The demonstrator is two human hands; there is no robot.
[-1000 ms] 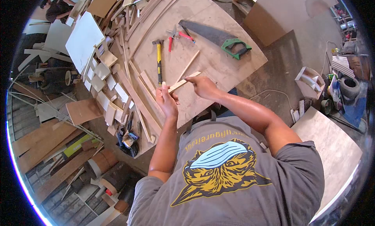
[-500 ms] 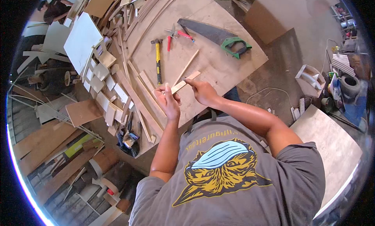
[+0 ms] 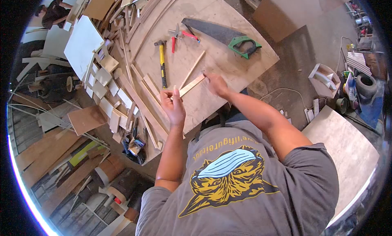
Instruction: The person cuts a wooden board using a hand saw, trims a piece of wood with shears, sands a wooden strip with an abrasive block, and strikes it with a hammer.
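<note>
A short, pale wooden strip (image 3: 192,85) runs between my two hands above the worktable. Its lower end is held by my left hand (image 3: 173,106), with the fingers closed and the thumb up. My right hand (image 3: 216,85) pinches the upper end, slightly smeared by motion. Just beyond, a thinner wooden stick (image 3: 193,68) lies on the plywood tabletop (image 3: 220,60). A hammer (image 3: 163,64) with a yellow and black handle rests to the left of that stick. Further back are red-handled pliers (image 3: 174,41) and a handsaw (image 3: 220,34) with a green and black handle.
Long wooden strips (image 3: 141,101) and many offcuts (image 3: 107,79) crowd the table's left side. A black bag (image 3: 134,150) hangs by the near left corner. A large board (image 3: 343,150) stands at my right. Another person (image 3: 55,11) is at the far left.
My right hand has slid along the wooden strip to its upper end, away from my left hand. More of the strip's length now shows between them. The view has shifted slightly.
</note>
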